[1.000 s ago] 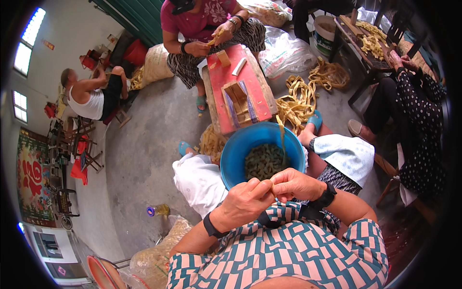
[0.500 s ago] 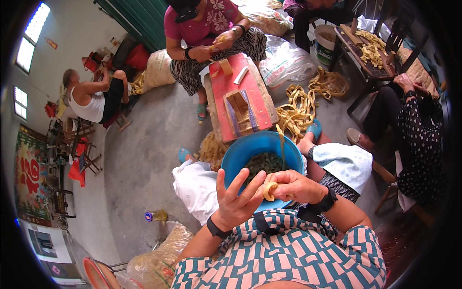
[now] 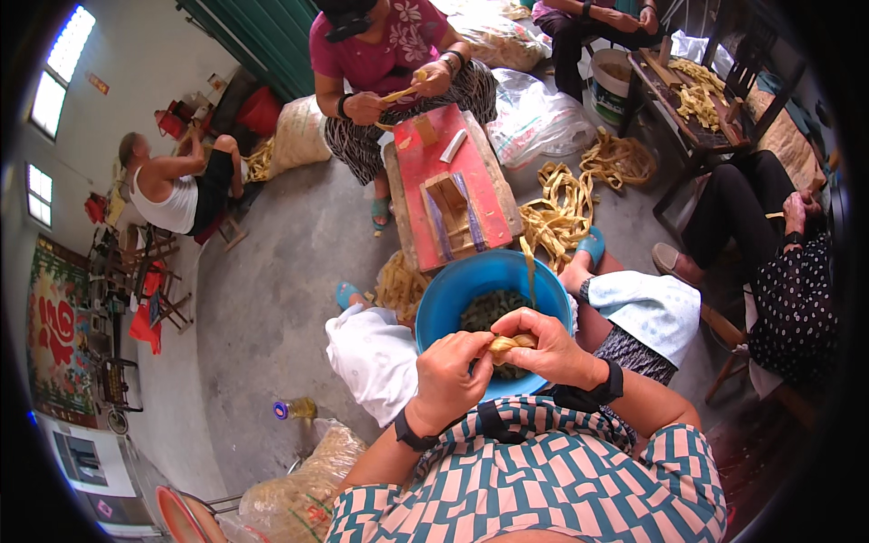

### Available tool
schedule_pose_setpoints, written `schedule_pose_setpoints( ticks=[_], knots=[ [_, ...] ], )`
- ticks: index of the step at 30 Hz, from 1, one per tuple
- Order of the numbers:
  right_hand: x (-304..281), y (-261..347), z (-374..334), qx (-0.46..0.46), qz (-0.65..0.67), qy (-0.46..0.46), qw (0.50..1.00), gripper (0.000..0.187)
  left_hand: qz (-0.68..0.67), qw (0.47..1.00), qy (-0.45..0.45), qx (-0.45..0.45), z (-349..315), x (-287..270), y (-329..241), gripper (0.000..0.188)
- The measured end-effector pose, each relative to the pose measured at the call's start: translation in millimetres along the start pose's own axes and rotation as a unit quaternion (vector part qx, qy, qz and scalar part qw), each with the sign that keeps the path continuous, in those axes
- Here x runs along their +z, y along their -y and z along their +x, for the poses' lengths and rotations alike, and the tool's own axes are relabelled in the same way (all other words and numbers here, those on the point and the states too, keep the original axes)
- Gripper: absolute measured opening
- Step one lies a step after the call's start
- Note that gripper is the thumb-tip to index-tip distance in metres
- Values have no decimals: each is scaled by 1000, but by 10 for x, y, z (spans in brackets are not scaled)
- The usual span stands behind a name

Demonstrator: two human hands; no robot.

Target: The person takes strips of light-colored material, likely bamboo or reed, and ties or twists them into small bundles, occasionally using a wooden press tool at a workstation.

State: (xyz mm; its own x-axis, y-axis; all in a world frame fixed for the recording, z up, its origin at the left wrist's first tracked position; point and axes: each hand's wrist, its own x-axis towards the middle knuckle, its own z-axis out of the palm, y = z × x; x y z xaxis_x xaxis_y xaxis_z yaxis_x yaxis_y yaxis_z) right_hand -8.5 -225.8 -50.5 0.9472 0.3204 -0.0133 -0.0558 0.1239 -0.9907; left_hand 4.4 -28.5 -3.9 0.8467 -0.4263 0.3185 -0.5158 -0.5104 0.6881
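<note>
Twisted yellow strip (image 3: 514, 343) held over blue bucket (image 3: 438, 312)

The left hand (image 3: 455, 373) pinches the strip's left end; the right hand (image 3: 546, 349) grips its body. Small greyish pieces (image 3: 482, 312) lie inside the bucket; a lidded jar (image 3: 297, 409) holds something yellowish. The left fingers, spread half a second ago, are now closed.

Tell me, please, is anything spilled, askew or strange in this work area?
Nothing looks clearly broken or spilled. The untidiest spot nearby is the tangle of yellow strips lying loose on the concrete floor beyond the blue tub, with one strand hanging over the tub's rim; it may be deliberate.
</note>
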Motion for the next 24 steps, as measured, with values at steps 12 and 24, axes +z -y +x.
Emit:
schedule_pose_setpoints(
  ticks=[12, 24],
  knots=[
    [-53, 16, -71, 17, 118, -18, 993, 39, -121, 992, 5, -46, -47, -21, 96, 17],
    [-232, 356, -53, -39, 18, 7, 999, 42, -375, 897, 23, -233, 20, -238, 264, 15]
  ],
)
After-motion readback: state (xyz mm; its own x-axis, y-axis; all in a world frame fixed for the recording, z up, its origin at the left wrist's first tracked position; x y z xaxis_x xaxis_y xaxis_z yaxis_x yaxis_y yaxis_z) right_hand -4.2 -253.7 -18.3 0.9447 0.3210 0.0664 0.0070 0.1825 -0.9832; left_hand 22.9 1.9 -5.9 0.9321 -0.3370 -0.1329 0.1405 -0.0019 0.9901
